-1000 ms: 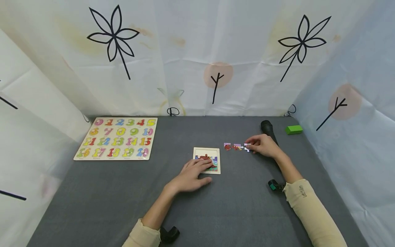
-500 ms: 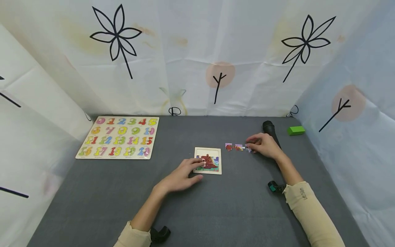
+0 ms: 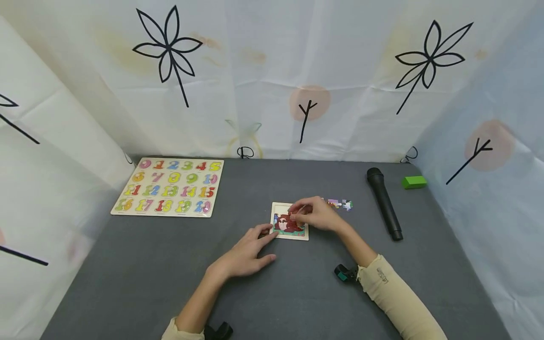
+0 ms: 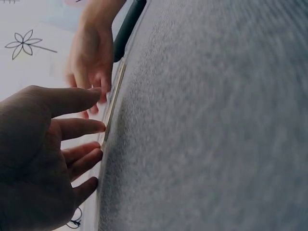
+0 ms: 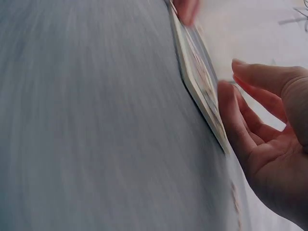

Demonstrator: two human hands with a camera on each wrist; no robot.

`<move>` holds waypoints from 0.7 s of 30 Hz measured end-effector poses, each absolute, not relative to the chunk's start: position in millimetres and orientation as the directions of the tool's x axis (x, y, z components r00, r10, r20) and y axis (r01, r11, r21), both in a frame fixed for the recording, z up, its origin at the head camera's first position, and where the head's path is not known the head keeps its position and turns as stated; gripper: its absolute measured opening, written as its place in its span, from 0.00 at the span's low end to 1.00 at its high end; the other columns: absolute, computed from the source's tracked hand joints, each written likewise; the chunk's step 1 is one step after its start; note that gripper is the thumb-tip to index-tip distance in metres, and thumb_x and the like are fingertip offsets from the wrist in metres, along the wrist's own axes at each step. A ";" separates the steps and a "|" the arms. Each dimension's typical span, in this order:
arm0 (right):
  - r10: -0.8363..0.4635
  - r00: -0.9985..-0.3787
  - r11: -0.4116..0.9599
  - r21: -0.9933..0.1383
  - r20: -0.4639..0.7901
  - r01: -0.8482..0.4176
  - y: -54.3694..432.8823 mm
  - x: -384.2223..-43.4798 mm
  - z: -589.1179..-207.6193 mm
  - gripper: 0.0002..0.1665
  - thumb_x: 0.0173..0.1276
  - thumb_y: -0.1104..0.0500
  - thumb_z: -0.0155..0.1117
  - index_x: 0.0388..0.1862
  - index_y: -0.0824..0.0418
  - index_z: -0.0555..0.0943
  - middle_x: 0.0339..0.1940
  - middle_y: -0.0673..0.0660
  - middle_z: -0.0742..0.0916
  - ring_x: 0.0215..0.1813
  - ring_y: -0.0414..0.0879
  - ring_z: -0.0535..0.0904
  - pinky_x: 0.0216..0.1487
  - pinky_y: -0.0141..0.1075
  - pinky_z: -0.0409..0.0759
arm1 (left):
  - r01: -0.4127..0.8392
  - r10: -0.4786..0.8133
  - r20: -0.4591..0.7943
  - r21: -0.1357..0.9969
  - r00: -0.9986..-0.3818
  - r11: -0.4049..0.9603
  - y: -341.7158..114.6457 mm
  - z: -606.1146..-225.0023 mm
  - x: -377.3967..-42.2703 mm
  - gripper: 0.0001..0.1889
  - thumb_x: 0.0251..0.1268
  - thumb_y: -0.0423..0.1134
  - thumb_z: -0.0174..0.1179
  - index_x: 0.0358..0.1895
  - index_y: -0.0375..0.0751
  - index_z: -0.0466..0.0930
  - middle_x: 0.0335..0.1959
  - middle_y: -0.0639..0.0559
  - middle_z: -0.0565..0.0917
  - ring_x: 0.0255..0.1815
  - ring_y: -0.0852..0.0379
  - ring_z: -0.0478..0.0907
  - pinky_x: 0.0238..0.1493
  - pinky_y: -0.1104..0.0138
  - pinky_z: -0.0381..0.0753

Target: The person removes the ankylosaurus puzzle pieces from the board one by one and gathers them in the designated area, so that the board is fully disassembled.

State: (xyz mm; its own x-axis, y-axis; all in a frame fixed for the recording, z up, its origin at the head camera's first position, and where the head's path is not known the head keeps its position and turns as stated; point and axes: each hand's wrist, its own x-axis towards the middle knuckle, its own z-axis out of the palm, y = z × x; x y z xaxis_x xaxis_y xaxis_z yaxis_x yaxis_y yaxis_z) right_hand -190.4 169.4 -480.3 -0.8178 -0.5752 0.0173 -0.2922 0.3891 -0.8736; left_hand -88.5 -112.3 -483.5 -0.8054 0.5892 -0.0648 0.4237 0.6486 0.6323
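Bright head view, dimmer, blurry wrist views

Curtained tabletop space, flower-printed white drapes (image 3: 272,56) on three sides, gray table (image 3: 293,293)

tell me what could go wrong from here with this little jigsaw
The loose jigsaw pieces lie just beyond the right hand, so it might scatter them if it swings back that way. The left hand touches the left edge of the framed jigsaw puzzle, so a sideways push could slide it.
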 end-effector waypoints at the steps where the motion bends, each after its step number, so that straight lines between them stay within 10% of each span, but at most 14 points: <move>1: -0.572 -0.820 0.388 -0.872 0.024 -0.297 163.2 -190.5 -482.0 0.14 0.76 0.61 0.72 0.56 0.67 0.90 0.39 0.65 0.94 0.34 0.50 0.89 0.36 0.31 0.82 | 0.422 0.589 -0.072 0.628 -0.805 0.653 -112.0 -483.0 -87.7 0.34 0.79 0.45 0.63 0.82 0.38 0.69 0.85 0.39 0.63 0.82 0.38 0.65 0.81 0.41 0.69; 21: -0.609 -0.793 0.475 -0.806 -0.012 -0.353 129.4 -204.4 -485.0 0.13 0.72 0.59 0.77 0.52 0.62 0.92 0.35 0.58 0.93 0.31 0.36 0.82 0.34 0.30 0.80 | 0.361 0.570 -0.189 0.607 -0.800 0.708 -111.9 -477.4 -79.0 0.34 0.82 0.49 0.62 0.85 0.45 0.66 0.89 0.45 0.58 0.87 0.41 0.60 0.83 0.40 0.67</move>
State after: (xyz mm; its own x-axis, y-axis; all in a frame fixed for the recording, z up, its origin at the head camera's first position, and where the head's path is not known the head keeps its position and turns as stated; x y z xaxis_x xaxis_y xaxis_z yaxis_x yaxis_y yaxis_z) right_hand -204.4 129.4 -485.0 -0.7929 -0.6092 -0.0116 -0.3533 0.4752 -0.8058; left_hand -79.0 -111.9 -477.4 -0.7998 0.5696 -0.1895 0.3605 0.7082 0.6070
